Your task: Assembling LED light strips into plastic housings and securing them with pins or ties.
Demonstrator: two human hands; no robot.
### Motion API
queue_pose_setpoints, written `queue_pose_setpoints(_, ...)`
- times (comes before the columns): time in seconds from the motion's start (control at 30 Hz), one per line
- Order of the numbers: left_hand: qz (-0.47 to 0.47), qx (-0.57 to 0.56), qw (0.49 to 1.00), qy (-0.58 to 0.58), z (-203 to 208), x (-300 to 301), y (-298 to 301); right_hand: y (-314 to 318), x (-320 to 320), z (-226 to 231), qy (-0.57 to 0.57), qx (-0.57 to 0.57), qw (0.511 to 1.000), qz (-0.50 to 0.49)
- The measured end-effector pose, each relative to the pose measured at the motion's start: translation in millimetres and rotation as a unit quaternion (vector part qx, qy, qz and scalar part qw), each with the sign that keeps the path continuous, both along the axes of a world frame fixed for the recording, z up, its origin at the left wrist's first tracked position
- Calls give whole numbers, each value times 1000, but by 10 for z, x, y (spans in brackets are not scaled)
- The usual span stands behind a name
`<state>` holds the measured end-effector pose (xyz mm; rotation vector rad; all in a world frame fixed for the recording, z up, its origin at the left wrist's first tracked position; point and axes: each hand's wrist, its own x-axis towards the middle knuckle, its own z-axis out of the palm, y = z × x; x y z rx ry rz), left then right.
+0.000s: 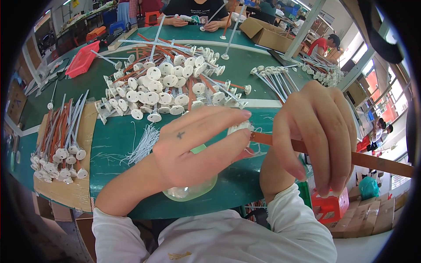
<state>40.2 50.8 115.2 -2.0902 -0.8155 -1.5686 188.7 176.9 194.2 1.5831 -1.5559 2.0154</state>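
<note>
My left hand [188,142] pinches a white round cap [239,127] between its fingertips; the fingers hide part of it. A long, flat brown strip [380,164] runs from the cap out to the right, and my right hand [318,127] is closed around it. Thin white cord ends show beside the cap. Under my left hand, partly covered, stands a translucent green bowl [191,191]. Loose white cords [144,142] lie on the green table [115,174] to its left. Beyond my hands rises a large heap of white round caps [153,86] on grey and brown strips.
Finished-looking strips with caps [62,151] lie on a cardboard sheet [83,193] at left. Behind are a red basket [83,60] and an open carton [266,36]. Across the table a person [199,12] handles similar pieces. A red plastic crate [332,209] stands at lower right.
</note>
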Motion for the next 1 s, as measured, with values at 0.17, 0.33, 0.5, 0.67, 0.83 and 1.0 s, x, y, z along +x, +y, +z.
queue_pose_setpoints(0.17, -8, -21, 998, -62, -26, 24, 11, -23, -66, 16, -2, -10, 1000, 13)
queue_pose_setpoints(0.33, -93, -123, 986, -57, -9, -8, 35, -94, -21, -22, -9, -96, 995, -26)
queue_pose_setpoints(0.5, -160, -240, 953, -96, -46, -56, 72, 132, -167, -106, 2, -79, 997, -4)
queue_pose_setpoints(0.67, -283, -342, 872, -207, -168, 19, 85, 113, -317, -209, 14, -112, 994, -12)
queue_pose_setpoints(0.83, -320, -412, 832, -190, -155, 63, 95, -51, -220, -212, -54, -209, 970, -107)
queue_pose_setpoints(1.0, -329, -419, 832, -152, -157, -72, 79, -70, -209, -253, -65, -227, 956, -172)
